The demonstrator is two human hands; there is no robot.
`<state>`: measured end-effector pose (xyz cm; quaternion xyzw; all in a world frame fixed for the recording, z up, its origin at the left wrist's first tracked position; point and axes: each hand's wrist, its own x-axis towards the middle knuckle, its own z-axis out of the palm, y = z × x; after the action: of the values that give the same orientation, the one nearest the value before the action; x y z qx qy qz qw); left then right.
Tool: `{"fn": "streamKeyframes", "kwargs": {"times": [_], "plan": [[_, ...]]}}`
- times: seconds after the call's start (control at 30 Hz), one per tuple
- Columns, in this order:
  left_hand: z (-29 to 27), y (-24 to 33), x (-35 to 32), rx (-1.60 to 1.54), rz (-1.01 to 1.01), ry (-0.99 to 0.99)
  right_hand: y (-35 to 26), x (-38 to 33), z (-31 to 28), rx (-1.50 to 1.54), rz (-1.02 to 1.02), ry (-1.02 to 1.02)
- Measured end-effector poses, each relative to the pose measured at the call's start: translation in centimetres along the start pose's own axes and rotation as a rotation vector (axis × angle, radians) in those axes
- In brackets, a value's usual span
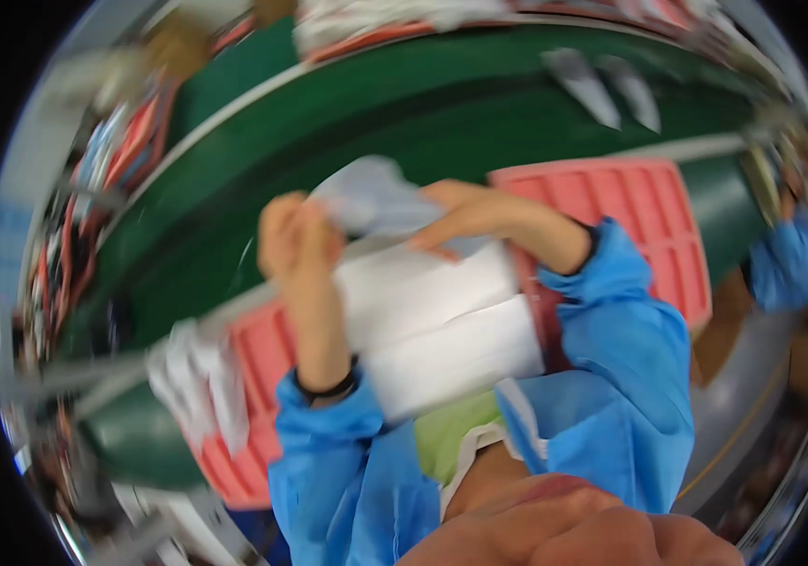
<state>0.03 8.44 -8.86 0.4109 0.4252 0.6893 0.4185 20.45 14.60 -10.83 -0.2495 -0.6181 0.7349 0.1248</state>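
A whitish, translucent plastic bag (371,193) is stretched between my two hands, blurred by motion. My left hand (300,236) is closed, its curled fingers gripping the bag's left edge. At the right edge, my right hand (484,215) has the bag between its fingers, some of which reach out over the white pieces below. Flat white pieces (442,325), two of them visible with a seam between, lie in front of my body. Their material is too smeared to tell.
A pink ribbed tray (611,226) shows at right, another pink tray part (258,377) at left with limp white pieces (198,382) over it. Beyond runs a green conveyor belt (423,104) carrying two slim white items (602,90). A co-worker's blue sleeve (791,259) appears far right.
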Motion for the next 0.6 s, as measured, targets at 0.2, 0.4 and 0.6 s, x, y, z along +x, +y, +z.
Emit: {"fn": "streamKeyframes", "kwargs": {"times": [0.2, 0.4, 0.6], "plan": [[-4.6, 0.7, 1.1, 0.153, 0.011, -0.142, -1.3, 0.3, 1.5, 0.060, -0.030, -0.003], [-6.6, 1.2, 3.3, -0.112, -0.210, -0.125, -1.7, -0.6, 0.2, 0.123, 0.086, -0.056], [-4.7, 1.2, 2.9, 0.205, -0.049, 0.050, -1.3, 0.6, -2.2, 0.313, -0.044, 0.432]]}}
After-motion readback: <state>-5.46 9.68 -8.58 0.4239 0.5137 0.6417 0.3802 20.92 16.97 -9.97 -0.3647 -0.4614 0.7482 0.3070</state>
